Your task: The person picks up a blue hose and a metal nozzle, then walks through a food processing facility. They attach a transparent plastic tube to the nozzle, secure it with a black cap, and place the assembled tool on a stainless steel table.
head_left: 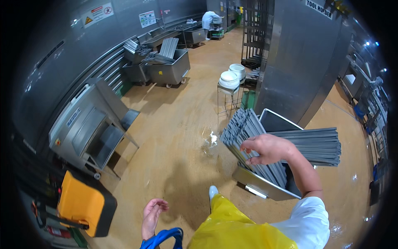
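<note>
My right hand [267,148] is over a leaning bundle of long grey rods [244,128], thumb and fingers apart and nothing visible between them. Whether it touches the rods I cannot tell. That bundle stands tilted in a metal bin [265,186] to my right, and a second stack of grey rods [315,145] sticks out over the bin's right side. Low in the picture, my left hand [153,211] is held above the floor, fingers loosely bent and apart, with nothing in it. Loops of blue hose or cord [168,236] show by my left wrist.
Two white buckets [229,80] top a wire stand ahead, beside a large metal column [302,54]. To the left are a steel machine [89,128] and a yellow-orange vehicle [81,203]. Further off stand wheeled metal carts [168,68] and a person in white [208,20]. The tan floor [153,137] looks wet.
</note>
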Motion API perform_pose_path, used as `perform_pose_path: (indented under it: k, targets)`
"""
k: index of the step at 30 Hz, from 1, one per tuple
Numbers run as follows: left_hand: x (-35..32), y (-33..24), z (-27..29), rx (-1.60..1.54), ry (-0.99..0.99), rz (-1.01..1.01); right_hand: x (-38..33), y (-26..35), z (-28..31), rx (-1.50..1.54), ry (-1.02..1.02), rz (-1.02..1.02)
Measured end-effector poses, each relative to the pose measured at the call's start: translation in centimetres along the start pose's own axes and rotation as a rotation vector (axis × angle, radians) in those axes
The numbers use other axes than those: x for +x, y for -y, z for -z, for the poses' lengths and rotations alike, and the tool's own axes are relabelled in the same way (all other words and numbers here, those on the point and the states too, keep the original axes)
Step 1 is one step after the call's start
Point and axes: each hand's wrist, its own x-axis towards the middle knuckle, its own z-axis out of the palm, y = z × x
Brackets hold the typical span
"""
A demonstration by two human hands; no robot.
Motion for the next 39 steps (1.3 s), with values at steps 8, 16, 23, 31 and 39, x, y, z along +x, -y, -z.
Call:
perform_pose_path:
  k: [8, 16, 23, 31, 39]
  targets:
    - [48.7, -10.1, -2.6, -0.185, 0.005, 0.061, 49.3, -29.9, 15.5, -0.001, 0.390, -0.039]
    - [98.5, -15.7, 10.5, -0.222, 0.108, 0.058, 96.2, -62.9, 9.8, 0.117, -0.019, -0.359]
    - [141.5, -26.3, 12.5, -0.359, 0.098, 0.129, 100.4, -78.0, 3.3, 0.549, 0.216, -1.164]
    - [191.5, -22.0, 6.3, -0.198, 0.124, 0.282, 111.5, -99.7, 4.5, 0.904, 0.431, -1.670]
    - [236.2, -27.8, -11.9, -0.292, 0.115, 0.278, 154.0, -150.0, 28.8, 0.411, -0.186, -1.141]
